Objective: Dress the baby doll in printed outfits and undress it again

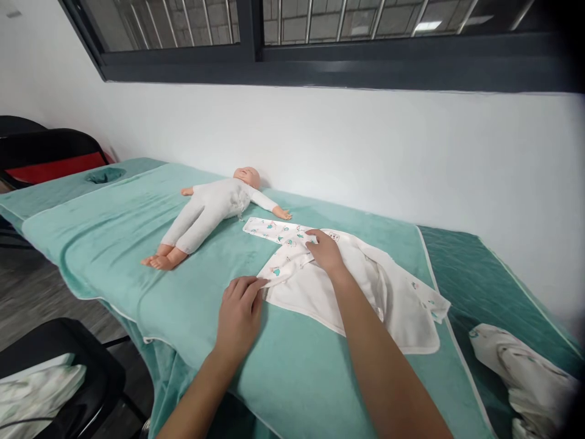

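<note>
A white baby shirt (361, 274) with a small green print lies spread on the green cover, its front panels folded open and its sleeves out to either side. My left hand (241, 308) pinches the lower left corner of a printed panel. Higher up, near the neckline, my right hand (325, 251) has its thumb and forefinger closed on an edge of the fabric. Beyond the shirt, a baby doll (212, 210) in a white body suit rests on its back, arms spread, head toward the wall.
The green cover (123, 225) drapes over a long bed beside a white wall (347, 146). Crumpled white printed cloth (521, 372) lies at the right. At lower left, a black chair (98, 372) bears folded cloths (41, 390). A red and black chair (55, 164) stands at far left.
</note>
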Available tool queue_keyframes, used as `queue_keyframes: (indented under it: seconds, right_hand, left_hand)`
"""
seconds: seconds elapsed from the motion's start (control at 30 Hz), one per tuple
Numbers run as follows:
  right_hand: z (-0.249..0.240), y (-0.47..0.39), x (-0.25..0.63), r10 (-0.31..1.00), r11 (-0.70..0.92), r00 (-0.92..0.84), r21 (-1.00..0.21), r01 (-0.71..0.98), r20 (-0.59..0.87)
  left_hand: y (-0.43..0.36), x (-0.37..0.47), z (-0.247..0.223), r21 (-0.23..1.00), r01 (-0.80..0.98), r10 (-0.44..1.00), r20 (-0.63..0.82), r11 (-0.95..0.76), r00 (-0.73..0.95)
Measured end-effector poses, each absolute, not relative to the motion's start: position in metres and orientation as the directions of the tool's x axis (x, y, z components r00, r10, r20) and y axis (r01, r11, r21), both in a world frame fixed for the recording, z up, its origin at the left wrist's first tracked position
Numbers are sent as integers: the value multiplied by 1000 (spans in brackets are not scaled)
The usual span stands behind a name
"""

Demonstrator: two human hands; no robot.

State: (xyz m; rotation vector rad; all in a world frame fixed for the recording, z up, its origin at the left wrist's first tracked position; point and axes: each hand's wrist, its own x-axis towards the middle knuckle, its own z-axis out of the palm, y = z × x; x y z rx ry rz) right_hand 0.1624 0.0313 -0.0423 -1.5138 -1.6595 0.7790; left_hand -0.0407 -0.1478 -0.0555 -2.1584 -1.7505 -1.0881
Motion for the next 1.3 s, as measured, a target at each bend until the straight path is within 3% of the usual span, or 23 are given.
queue_keyframes:
  seconds: [0.2,0.63,0.83,0.9,1.0,1.13,1.23,1.3]
  right_hand:
    - [-49,40,178,992,107,5,-849,517,128]
    - [-39,36,191,990,27,97,-812,583,102]
    - [-37,33,192,989,15,108,-784,620,105]
    - [-39,34,191,989,7,113,-794,608,95]
    - [-38,36,194,990,-9,124,-835,551,72]
    - [-29,32,193,998,17,47,-924,383,38]
    - [-23,26,179,987,96,-134,-992,86,84]
    - [-24,23,166,962,168,-222,-986,14,161]
  left_hand:
    - [-156,-20,-49,220,870,731,650,-442,208]
    - [-152,4,-50,482,765,809,582,-426,83]
    - [-149,10,-51,353,777,786,554,-521,275]
    - [-149,10,-50,428,756,805,553,-495,213]
    - [-147,5,-47,658,654,883,467,-373,34]
    - [-139,-5,-48,932,339,911,246,-129,-332]
    - [-133,-11,-53,983,91,764,182,-161,-619]
    - [-132,-12,-56,978,70,690,190,-198,-698]
